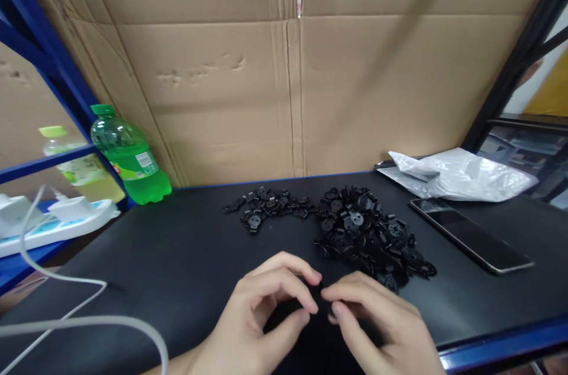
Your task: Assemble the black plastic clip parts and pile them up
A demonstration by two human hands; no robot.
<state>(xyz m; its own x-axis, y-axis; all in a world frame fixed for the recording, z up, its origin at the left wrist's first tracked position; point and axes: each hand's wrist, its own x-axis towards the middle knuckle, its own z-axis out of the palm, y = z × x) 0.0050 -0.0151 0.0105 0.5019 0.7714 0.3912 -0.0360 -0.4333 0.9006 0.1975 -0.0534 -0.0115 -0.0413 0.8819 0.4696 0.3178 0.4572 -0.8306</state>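
Close together at the front middle of the black table, my two hands face each other. My left hand (270, 310) has its fingers curled, with a small dark piece partly visible near its fingertips. My right hand (377, 322) pinches a small black part (331, 314), mostly hidden by the thumb and fingers. Just beyond my right hand lies a large heap of black plastic parts (364, 230), round with holes. A smaller, flatter heap of similar parts (275, 203) spreads to its left, nearer the cardboard.
A phone (470, 236) and a crumpled white plastic bag (461, 174) lie at the right. At the left are a green bottle (133, 156), a paler bottle (82, 165), a power strip (95, 215) and a looping cable (89, 323). Cardboard (213, 97) stands behind the black table (177, 262).
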